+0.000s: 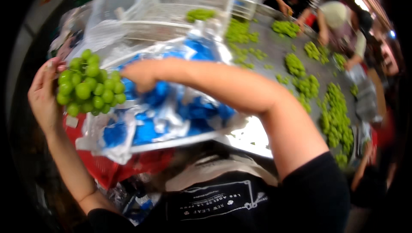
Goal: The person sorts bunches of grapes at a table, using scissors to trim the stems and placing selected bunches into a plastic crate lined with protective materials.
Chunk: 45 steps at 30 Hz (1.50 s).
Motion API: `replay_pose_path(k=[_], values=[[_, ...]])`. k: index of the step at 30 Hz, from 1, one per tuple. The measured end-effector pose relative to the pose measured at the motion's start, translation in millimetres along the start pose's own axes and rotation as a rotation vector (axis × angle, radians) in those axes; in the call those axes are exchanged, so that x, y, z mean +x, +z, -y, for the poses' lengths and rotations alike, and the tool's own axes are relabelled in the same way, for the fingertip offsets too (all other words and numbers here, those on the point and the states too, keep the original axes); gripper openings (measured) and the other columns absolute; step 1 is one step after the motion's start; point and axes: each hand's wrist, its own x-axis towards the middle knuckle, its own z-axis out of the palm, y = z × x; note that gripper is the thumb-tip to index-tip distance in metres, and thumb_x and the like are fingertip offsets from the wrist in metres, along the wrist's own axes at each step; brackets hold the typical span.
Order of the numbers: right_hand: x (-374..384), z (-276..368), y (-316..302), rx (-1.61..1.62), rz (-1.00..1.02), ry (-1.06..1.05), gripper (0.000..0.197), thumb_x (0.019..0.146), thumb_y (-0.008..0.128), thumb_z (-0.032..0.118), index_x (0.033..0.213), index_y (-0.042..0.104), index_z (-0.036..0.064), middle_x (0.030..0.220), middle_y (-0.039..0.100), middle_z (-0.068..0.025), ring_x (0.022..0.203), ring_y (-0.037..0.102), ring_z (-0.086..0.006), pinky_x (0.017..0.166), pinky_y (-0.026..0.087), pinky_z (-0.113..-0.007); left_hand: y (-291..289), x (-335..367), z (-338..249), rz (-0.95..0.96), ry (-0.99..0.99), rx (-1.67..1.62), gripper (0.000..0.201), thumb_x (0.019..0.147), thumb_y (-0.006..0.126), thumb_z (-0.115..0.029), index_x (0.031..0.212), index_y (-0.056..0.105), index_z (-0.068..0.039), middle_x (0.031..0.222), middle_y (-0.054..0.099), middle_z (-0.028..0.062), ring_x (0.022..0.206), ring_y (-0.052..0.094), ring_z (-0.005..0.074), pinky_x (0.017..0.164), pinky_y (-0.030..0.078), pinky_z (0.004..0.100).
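Up at the left, my left hand (pixel 44 89) pinches a bunch of green grapes (pixel 88 85) near its top, and the bunch hangs over the left end of a tray. My right arm reaches across from the right, and my right hand (pixel 139 75) is just beside the grapes' right side. Its fingers are blurred and partly hidden, so I cannot tell whether they touch the bunch or hold anything. Below both hands, crumpled blue and white wrapping sheets (pixel 161 126) fill a white tray (pixel 197 138).
An emptied-looking white plastic crate (pixel 171 6) stands behind the tray. On the grey metal table (pixel 274 55) to the right lie several grape bunches (pixel 337 119) and loose grapes. Co-workers' hands (pixel 324 38) handle grapes at the far right. A red crate (pixel 105 166) is under the tray's left side.
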Motion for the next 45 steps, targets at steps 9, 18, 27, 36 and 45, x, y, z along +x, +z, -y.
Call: replay_pose_path(k=[9, 18, 27, 36, 45], values=[[-372, -15, -140, 0.206, -0.773, 0.327, 0.040, 0.088, 0.057, 0.026, 0.121, 0.052, 0.0039, 0.120, 0.056, -0.0116, 0.110, 0.053, -0.0208, 0.094, 0.043, -0.033, 160, -15, -127, 0.406, 0.379, -0.214, 0.029, 0.091, 0.055, -0.021, 0.097, 0.062, 0.007, 0.084, 0.064, 0.0136, 0.074, 0.060, 0.0169, 0.067, 0.049, 0.0257], [-632, 20, 49, 0.880, -1.079, 1.091, 0.037, 0.085, 0.059, 0.014, 0.119, 0.051, 0.0041, 0.118, 0.056, -0.0092, 0.108, 0.054, -0.0205, 0.094, 0.043, -0.033, 351, -118, -176, 0.883, 0.197, -0.249, 0.024, 0.092, 0.049, -0.016, 0.103, 0.062, 0.002, 0.096, 0.064, 0.0087, 0.085, 0.061, 0.0125, 0.076, 0.048, 0.0236], [-661, -44, 133, 0.379, -0.659, 1.546, 0.032, 0.085, 0.060, 0.028, 0.105, 0.055, 0.0037, 0.078, 0.063, -0.0121, 0.071, 0.061, -0.0265, 0.067, 0.047, -0.036, 520, -165, -120, 0.898, 0.040, -0.144, 0.022, 0.087, 0.059, -0.018, 0.094, 0.067, 0.000, 0.080, 0.067, 0.0046, 0.074, 0.060, 0.0090, 0.066, 0.047, 0.0252], [-671, -40, 143, 0.377, -0.693, 1.465, 0.022, 0.084, 0.060, 0.025, 0.085, 0.052, 0.0034, 0.070, 0.059, -0.0114, 0.066, 0.057, -0.0278, 0.062, 0.045, -0.037, 560, -211, -19, 0.925, 0.641, 0.439, 0.013, 0.082, 0.060, -0.020, 0.083, 0.065, -0.008, 0.079, 0.063, 0.0092, 0.079, 0.058, 0.0288, 0.065, 0.047, 0.0389], [-663, -36, 115, 0.094, -0.942, 1.188, 0.041, 0.073, 0.067, 0.012, 0.111, 0.053, 0.0049, 0.121, 0.048, -0.0150, 0.113, 0.043, -0.0324, 0.098, 0.035, -0.039, 507, -281, 8, 1.072, 0.616, 0.473, 0.011, 0.072, 0.062, -0.007, 0.082, 0.063, -0.005, 0.083, 0.061, 0.0075, 0.084, 0.057, 0.0272, 0.068, 0.048, 0.0363]])
